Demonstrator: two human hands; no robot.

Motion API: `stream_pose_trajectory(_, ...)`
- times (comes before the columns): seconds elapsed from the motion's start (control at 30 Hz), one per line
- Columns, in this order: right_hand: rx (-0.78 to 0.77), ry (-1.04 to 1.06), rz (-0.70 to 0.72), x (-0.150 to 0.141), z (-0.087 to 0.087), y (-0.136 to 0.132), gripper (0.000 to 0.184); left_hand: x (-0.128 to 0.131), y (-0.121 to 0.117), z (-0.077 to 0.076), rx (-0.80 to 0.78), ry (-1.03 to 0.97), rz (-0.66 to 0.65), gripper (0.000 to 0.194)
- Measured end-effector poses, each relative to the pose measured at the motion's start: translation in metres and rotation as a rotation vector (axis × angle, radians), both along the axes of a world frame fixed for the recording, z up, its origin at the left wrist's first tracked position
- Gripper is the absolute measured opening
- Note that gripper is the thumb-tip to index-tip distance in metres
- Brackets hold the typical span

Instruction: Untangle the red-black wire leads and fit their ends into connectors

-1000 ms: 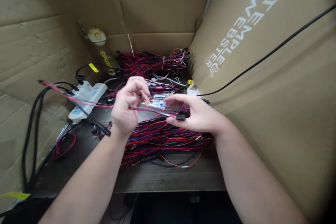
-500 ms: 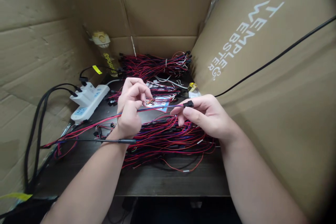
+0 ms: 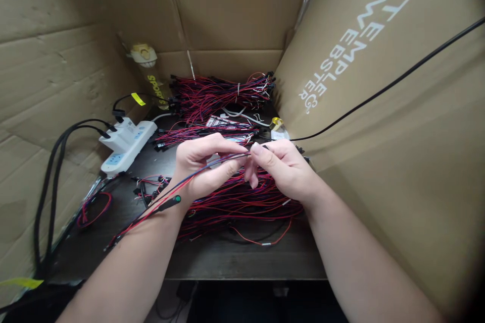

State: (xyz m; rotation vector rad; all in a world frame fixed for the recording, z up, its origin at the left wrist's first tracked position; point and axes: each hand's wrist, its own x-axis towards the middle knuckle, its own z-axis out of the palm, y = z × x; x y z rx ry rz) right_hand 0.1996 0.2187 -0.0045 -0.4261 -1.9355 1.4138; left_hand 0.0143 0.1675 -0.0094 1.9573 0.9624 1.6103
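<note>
My left hand (image 3: 206, 166) pinches a wire harness (image 3: 200, 169) of red, blue and black wires between thumb and fingers. My right hand (image 3: 278, 164) grips the same harness at its end, where a black connector (image 3: 265, 147) is mostly hidden by the fingers. The two hands almost meet. From my left hand the wires trail down over the left forearm, with a black plug (image 3: 170, 204) that has a green face. Beneath both hands lies a pile of red and dark wires (image 3: 235, 212) on the dark table (image 3: 246, 262).
A tied wire bundle (image 3: 215, 93) lies at the back, with a smaller bundle (image 3: 182, 136) before it. At left stands a white power strip (image 3: 131, 146) with plugs. Cardboard walls (image 3: 235, 5) surround the table, and a black cable (image 3: 379, 88) crosses at right.
My left hand has moved right and closed on the wires beside my right hand. The harness's loose part has swung down across the left forearm. My right hand has shifted slightly left.
</note>
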Motion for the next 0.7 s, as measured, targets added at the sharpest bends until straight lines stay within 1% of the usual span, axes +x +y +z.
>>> stream_pose_trajectory(0.07, -0.022, 0.018, -0.002, 0.002, 0.0, 0.001, 0.059, 0.0, -0.002, 0.004, -0.017, -0.025, 0.007, 0.011)
stream_pose_trajectory(0.13, -0.075, 0.085, -0.025, 0.003, 0.0, 0.001, 0.058, 0.0, -0.002, 0.006, -0.04, -0.07, 0.034, 0.01)
stream_pose_trajectory(0.23, -0.145, 0.234, -0.141, 0.005, 0.0, 0.003, 0.057, 0.0, 0.0, 0.005, -0.029, -0.15, 0.097, 0.006)
stream_pose_trajectory(0.3, -0.137, 0.303, -0.235, 0.006, 0.001, 0.004, 0.059, -0.002, 0.002, 0.003, 0.008, -0.183, 0.133, 0.004)
stream_pose_trajectory(0.4, -0.065, 0.355, -0.351, 0.01, 0.005, 0.009, 0.06, -0.004, 0.003, 0.0, 0.047, -0.198, 0.171, 0.005)
stream_pose_trajectory(0.5, -0.022, 0.428, -0.437, 0.017, 0.006, 0.017, 0.056, -0.005, 0.004, -0.001, 0.107, -0.219, 0.196, 0.006)
stream_pose_trajectory(0.6, -0.093, 0.52, -0.5, 0.021, -0.001, 0.03, 0.05, -0.005, 0.005, 0.0, 0.144, -0.233, 0.195, 0.011)
stream_pose_trajectory(0.63, -0.134, 0.512, -0.543, 0.022, -0.005, 0.034, 0.047, -0.005, 0.005, 0.0, 0.143, -0.235, 0.183, 0.014)
stream_pose_trajectory(0.7, -0.16, 0.375, -0.719, 0.022, -0.011, 0.041, 0.037, -0.006, 0.006, 0.002, 0.141, -0.226, 0.149, 0.018)
